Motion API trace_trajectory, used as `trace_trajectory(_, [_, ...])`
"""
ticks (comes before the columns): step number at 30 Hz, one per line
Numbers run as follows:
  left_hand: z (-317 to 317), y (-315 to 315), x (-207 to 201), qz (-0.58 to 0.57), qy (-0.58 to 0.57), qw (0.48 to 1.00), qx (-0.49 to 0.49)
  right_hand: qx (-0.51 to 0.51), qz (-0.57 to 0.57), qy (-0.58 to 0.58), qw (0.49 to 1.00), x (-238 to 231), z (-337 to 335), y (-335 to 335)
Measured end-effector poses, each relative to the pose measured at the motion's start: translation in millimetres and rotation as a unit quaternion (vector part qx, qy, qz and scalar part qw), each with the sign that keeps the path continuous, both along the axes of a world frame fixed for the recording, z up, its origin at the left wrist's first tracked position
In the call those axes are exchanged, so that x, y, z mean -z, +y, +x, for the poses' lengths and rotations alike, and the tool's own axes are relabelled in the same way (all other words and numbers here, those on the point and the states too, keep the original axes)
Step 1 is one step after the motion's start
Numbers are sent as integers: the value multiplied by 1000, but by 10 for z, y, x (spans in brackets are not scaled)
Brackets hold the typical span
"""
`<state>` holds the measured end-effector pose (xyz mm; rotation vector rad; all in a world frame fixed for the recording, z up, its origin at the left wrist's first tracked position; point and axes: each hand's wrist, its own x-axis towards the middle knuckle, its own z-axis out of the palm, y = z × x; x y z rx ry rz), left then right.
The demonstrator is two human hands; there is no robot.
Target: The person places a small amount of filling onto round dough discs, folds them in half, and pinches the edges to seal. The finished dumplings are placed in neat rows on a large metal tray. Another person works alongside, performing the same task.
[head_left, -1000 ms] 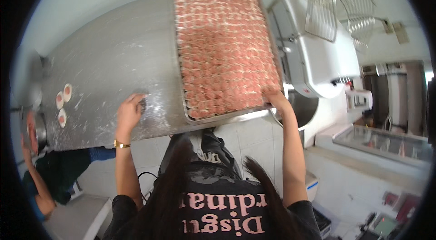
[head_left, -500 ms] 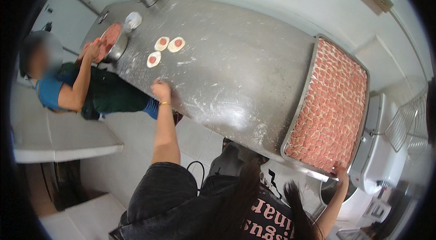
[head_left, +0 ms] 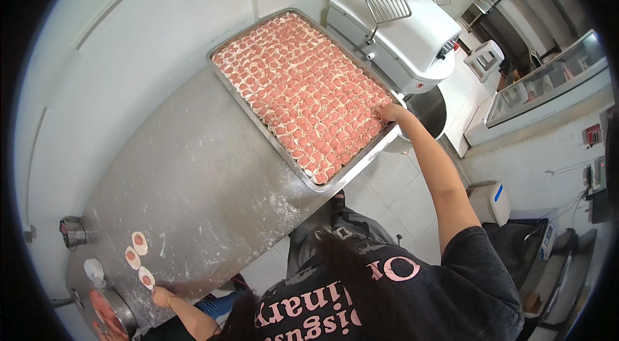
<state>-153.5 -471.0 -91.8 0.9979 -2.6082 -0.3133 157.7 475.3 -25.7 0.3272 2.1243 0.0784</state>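
Observation:
My right hand (head_left: 391,113) reaches over the right rim of a large metal tray (head_left: 293,170). Its fingers are closed at a meat-topped dumpling (head_left: 380,110) among the tightly packed rows of pink-and-white dumplings (head_left: 303,89). Far to the left, my left hand (head_left: 162,296), with a yellow band at the wrist, is low by the table edge. Its fingers are curled, and what they hold, if anything, is too small to make out. Just beyond its fingertips lies a dough wrapper (head_left: 147,278) with a meat dab. Two more topped wrappers (head_left: 135,249) lie farther back.
A metal bowl of pink minced meat (head_left: 122,309), a white bag-like item (head_left: 95,272) and a metal cup (head_left: 73,232) stand at the left. The steel table (head_left: 200,154) is dusted with flour. A white mixer (head_left: 400,38) adjoins the tray. A co-worker's jeans (head_left: 219,305) show below.
The view has swung right, bringing the tray to the middle. My right hand has moved from the tray's near corner along its right side. My left hand has come closer to a wrapper.

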Motion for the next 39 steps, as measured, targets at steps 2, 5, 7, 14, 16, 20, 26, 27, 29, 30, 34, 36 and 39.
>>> trace_trajectory(2, [-51, 24, -19, 26, 2, 1000, -2, 79, -7, 70, 994, -83, 19, -113])
trace_trajectory(5, [-86, 90, -113, 50, -2, 999, -14, 72, -26, 81, 994, -130, 17, -158])
trace_trajectory(7, [-98, 179, -197, 70, -3, 997, -32, 43, -37, 69, 996, -136, 26, -102])
trace_trajectory(14, [44, 237, -122, 385, 281, 877, 62, 122, -95, 169, 974, -113, 283, 77])
trace_trajectory(16, [-19, 180, -9, 549, 377, 744, 52, -27, -125, 222, 967, -77, 305, 51])
trace_trajectory(20, [139, 458, 94, 640, 397, 647, 116, 13, -114, 242, 964, 36, 375, 0])
trace_trajectory(26, [669, 2196, -242, 922, 231, 214, 225, -354, 24, 240, 904, 355, 450, 180])
trace_trajectory(27, [809, 2561, -287, 920, 224, 234, 221, -216, -25, 328, 919, 414, 476, 152])
trace_trajectory(29, [991, 3197, -427, 937, 186, 201, 216, -202, -55, 373, 904, 437, 507, 198])
trace_trajectory(30, [1044, 3477, -521, 940, 183, 227, 179, -116, -50, 340, 932, 451, 510, 201])
trace_trajectory(34, [1172, 4228, -888, 925, 123, 305, 191, -106, -57, 295, 948, 508, 484, 353])
trace_trajectory(36, [1200, 4427, -1041, 906, 101, 358, 203, 26, -90, 309, 946, 621, 515, 463])
trace_trajectory(39, [1256, 4544, -1185, 891, 73, 376, 244, 200, -213, 338, 894, 897, 584, 671])
